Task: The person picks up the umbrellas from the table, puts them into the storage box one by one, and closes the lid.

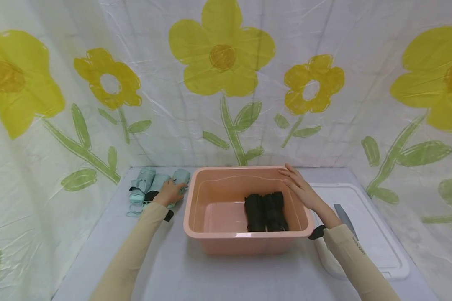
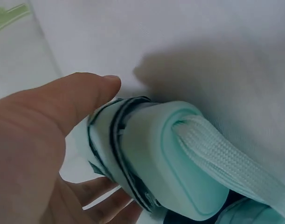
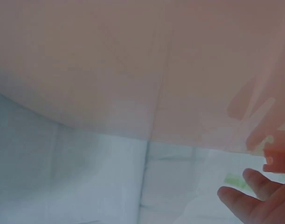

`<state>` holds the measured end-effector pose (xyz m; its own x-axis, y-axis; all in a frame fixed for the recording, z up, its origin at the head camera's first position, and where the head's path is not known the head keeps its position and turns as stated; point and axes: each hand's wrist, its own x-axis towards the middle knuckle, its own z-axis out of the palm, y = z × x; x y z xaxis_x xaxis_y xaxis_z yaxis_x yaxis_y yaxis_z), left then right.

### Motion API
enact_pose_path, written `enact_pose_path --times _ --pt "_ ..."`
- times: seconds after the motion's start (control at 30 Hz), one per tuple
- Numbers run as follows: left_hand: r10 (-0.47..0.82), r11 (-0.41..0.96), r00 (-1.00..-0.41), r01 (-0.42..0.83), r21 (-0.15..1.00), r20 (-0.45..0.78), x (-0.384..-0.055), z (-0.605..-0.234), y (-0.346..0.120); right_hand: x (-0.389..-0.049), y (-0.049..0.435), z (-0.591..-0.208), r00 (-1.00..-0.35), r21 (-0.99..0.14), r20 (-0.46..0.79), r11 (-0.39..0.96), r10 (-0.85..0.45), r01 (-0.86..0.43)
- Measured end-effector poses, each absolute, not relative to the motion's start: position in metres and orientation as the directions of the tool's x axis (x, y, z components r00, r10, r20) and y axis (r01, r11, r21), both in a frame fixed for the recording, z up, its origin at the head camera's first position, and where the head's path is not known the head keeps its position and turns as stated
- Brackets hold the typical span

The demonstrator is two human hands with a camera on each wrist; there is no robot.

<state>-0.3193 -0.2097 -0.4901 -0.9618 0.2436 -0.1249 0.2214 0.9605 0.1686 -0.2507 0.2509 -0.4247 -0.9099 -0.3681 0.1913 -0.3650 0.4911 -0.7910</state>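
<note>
Three mint-green folded umbrellas (image 1: 143,179) lie side by side at the table's far left. My left hand (image 1: 169,193) reaches over the rightmost of them. In the left wrist view, its thumb and fingers lie on either side of that mint umbrella (image 2: 156,149), whose handle end and woven strap face the camera. My right hand (image 1: 300,190) rests at the right rim of a pink plastic bin (image 1: 222,202), fingers extended; the right wrist view shows its fingers (image 3: 240,200) beside the bin's outer wall. Black folded umbrellas (image 1: 255,213) lie together inside the bin's right half.
A white lid (image 1: 376,234) lies flat on the table to the right of the bin, with a grey strip (image 1: 344,217) on it. Behind the table hangs a white curtain (image 1: 165,138) printed with yellow flowers.
</note>
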Motion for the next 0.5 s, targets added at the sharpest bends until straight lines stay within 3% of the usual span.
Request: enact_pose_path --times 0.2,0.5 --pt "0.213 0.975 -0.972 0.205 0.083 -0.100 -0.324 -0.492 -0.206 -0.246 0.246 -0.416 -0.912 -0.797 0.182 0.488 -0.368 -0.356" --pt "0.165 0.976 -0.985 0.155 0.152 -0.058 -0.337 -0.501 -0.200 -0.253 0.253 -0.429 -0.911 -0.801 0.208 0.473 -0.356 -0.368"
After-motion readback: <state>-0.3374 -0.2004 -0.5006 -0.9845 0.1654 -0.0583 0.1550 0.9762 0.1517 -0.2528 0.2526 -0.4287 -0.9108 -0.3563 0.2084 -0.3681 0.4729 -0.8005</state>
